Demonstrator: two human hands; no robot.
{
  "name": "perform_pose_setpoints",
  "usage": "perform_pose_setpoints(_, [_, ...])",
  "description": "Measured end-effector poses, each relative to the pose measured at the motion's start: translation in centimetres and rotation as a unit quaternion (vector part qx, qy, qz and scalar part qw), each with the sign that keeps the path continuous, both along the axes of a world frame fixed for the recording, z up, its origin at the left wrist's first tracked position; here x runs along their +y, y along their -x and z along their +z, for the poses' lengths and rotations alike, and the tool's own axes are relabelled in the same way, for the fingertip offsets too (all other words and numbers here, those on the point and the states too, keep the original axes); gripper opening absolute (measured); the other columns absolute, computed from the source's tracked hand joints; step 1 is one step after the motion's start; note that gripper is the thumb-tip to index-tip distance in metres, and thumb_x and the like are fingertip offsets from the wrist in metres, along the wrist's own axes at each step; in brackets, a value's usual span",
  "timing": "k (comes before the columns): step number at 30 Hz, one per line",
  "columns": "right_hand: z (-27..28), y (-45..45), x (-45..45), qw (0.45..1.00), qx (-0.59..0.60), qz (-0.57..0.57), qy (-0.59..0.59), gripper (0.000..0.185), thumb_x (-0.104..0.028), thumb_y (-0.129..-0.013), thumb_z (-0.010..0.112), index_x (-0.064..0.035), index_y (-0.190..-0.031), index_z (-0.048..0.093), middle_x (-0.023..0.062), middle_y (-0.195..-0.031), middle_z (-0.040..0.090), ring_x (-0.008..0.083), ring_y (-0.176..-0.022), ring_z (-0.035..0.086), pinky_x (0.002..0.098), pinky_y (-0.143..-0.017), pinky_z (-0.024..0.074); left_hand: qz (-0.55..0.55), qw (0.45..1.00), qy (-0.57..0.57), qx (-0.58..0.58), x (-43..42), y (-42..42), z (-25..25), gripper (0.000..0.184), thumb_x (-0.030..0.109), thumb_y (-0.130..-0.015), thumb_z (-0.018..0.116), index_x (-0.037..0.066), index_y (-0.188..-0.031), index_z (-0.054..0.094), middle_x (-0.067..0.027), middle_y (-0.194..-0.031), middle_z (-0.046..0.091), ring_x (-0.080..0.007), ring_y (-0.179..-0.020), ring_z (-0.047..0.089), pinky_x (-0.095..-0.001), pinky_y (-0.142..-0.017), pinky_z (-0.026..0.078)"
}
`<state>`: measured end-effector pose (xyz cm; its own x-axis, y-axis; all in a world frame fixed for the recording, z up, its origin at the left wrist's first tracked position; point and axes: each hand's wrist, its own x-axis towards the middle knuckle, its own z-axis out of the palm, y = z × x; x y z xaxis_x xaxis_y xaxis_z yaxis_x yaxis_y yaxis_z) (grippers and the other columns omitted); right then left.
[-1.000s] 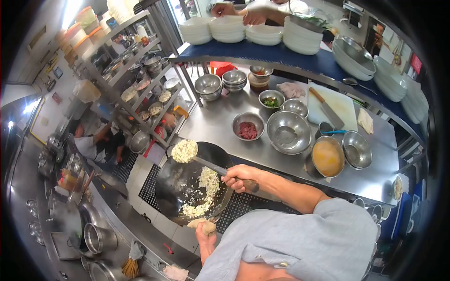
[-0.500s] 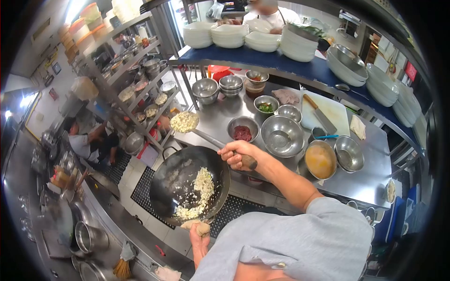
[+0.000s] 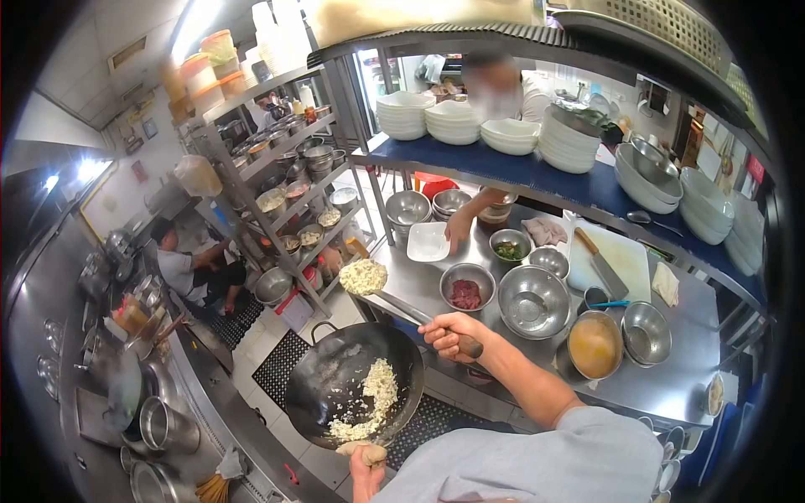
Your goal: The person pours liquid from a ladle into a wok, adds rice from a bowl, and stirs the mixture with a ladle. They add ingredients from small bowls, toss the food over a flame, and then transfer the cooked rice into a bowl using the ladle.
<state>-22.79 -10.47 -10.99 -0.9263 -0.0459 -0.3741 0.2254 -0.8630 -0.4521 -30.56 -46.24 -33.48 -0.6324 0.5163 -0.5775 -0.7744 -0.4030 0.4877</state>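
My right hand [image 3: 451, 337] grips the wooden handle of a ladle [image 3: 402, 306]. The ladle's bowl is heaped with pale, crumbly food [image 3: 363, 277] and is held above the wok's far rim, near the counter edge. Below it my left hand [image 3: 366, 474] holds the near side of a black wok [image 3: 323, 377] through a folded tan cloth [image 3: 362, 453]. More of the pale food [image 3: 379, 394] lies in the wok's right and lower part. A white square dish [image 3: 428, 242] stands on the steel counter, with a co-worker's hand [image 3: 457, 230] at its right side.
On the counter [image 3: 402, 277] are a bowl of red meat [image 3: 465, 292], a steel bowl [image 3: 533, 302], a pot of orange liquid [image 3: 595, 344] and a knife [image 3: 599, 261] on a white board [image 3: 629, 256]. White plates line the blue shelf [image 3: 402, 154]. Another person [image 3: 189, 267] sits at left.
A co-worker's arm now reaches under the shelf, and a white square dish has appeared on the counter. The view has tilted up. The loaded ladle has come nearer the counter edge.
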Motion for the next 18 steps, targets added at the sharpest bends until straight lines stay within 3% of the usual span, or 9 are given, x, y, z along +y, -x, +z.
perform_pose_setpoints(2, [-0.4, -0.4, -0.2, 1.0, 0.004, -0.01, 0.014, 0.014, -0.011, -0.09, 0.051, -0.0093, -0.077, 0.047, -0.0088, -0.057, 0.035, 0.0008, -0.039, 0.034, 0.0186, -0.035, 0.0276, 0.016, 0.989, 0.124, 0.082, 0.0, -1.6, 3.5, 0.007, 0.014, -0.085, 0.053, 0.008, -0.088, 0.055, -0.0056, -0.074, 0.056, -0.0215, -0.065, 0.059, -0.0359, -0.061, 0.053])
perform_pose_setpoints(4, [-0.6, -0.5, 0.3, 0.999, 0.003, -0.032, 0.01, 0.007, -0.011, -0.09, 0.051, -0.0065, -0.084, 0.05, -0.0093, -0.059, 0.036, -0.0004, -0.04, 0.034, 0.0182, -0.035, 0.0286, 0.02, 0.981, 0.155, 0.111, -1.0, -1.8, 2.0, 0.005, 0.013, -0.083, 0.053, 0.008, -0.084, 0.055, -0.0064, -0.074, 0.057, -0.0217, -0.065, 0.06, -0.0346, -0.058, 0.051])
perform_pose_setpoints(6, [-0.6, -0.8, 1.3, 0.999, -0.004, -0.042, -0.002, 0.007, -0.01, -0.089, 0.051, -0.0066, -0.084, 0.049, -0.0091, -0.061, 0.038, -0.0008, -0.04, 0.034, 0.018, -0.034, 0.029, 0.028, 0.987, 0.139, 0.074, -1.5, -1.9, 1.3, 0.004, 0.012, -0.081, 0.054, 0.008, -0.081, 0.056, -0.0072, -0.073, 0.058, -0.0218, -0.065, 0.06, -0.0332, -0.055, 0.049])
perform_pose_setpoints(7, [-0.7, -0.8, 2.1, 0.999, -0.007, -0.041, -0.024, 0.012, -0.01, -0.089, 0.051, -0.0081, -0.079, 0.046, -0.0092, -0.06, 0.038, -0.0011, -0.039, 0.034, 0.0182, -0.034, 0.0291, 0.035, 0.997, 0.043, -0.045, -1.6, -1.3, 0.5, 0.004, 0.011, -0.081, 0.054, 0.008, -0.082, 0.056, -0.0074, -0.074, 0.058, -0.0226, -0.067, 0.061, -0.0339, -0.056, 0.05])
perform_pose_setpoints(12, [-2.0, -1.5, 6.1, 0.986, -0.047, -0.041, -0.157, 0.014, -0.012, -0.086, 0.054, -0.0076, -0.076, 0.044, -0.0035, -0.059, 0.042, 0.0043, -0.039, 0.04, 0.0226, -0.034, 0.0309, 0.032, 0.995, 0.059, -0.069, -2.3, -1.4, 0.1, 0.006, 0.011, -0.08, 0.053, 0.007, -0.084, 0.055, -0.0085, -0.077, 0.059, -0.0259, -0.072, 0.062, -0.037, -0.061, 0.053])
perform_pose_setpoints(15, [-2.1, -2.3, 6.2, 0.853, -0.146, -0.056, -0.498, 0.013, -0.011, -0.079, 0.056, -0.0028, -0.081, 0.047, 0.0019, -0.06, 0.047, 0.0107, -0.04, 0.047, 0.0269, -0.036, 0.0361, 0.034, 0.995, 0.051, -0.075, -3.2, -1.7, -0.5, 0.007, 0.012, -0.08, 0.052, 0.007, -0.084, 0.056, -0.0087, -0.078, 0.059, -0.0258, -0.072, 0.063, -0.0375, -0.062, 0.053])
perform_pose_setpoints(16, [-2.7, -2.4, 6.3, 0.78, -0.177, -0.036, -0.599, 0.024, -0.009, -0.074, 0.055, 0.0038, -0.093, 0.047, 0.0099, -0.063, 0.055, 0.0196, -0.043, 0.054, 0.034, -0.039, 0.0428, 0.035, 0.995, 0.05, -0.076, -3.2, -1.9, -0.2, 0.008, 0.013, -0.081, 0.052, 0.007, -0.084, 0.056, -0.0086, -0.078, 0.06, -0.0255, -0.072, 0.062, -0.0374, -0.062, 0.053])
perform_pose_setpoints(18, [-5.3, -2.8, 6.3, 0.684, -0.217, -0.018, -0.696, 0.034, -0.008, -0.074, 0.054, 0.0061, -0.103, 0.045, 0.0152, -0.067, 0.058, 0.0239, -0.045, 0.057, 0.0372, -0.041, 0.0447, 0.016, 0.997, 0.033, -0.065, -3.9, -1.6, -1.5, 0.009, 0.014, -0.081, 0.051, 0.008, -0.084, 0.056, -0.0086, -0.079, 0.06, -0.0251, -0.071, 0.062, -0.0372, -0.062, 0.053])
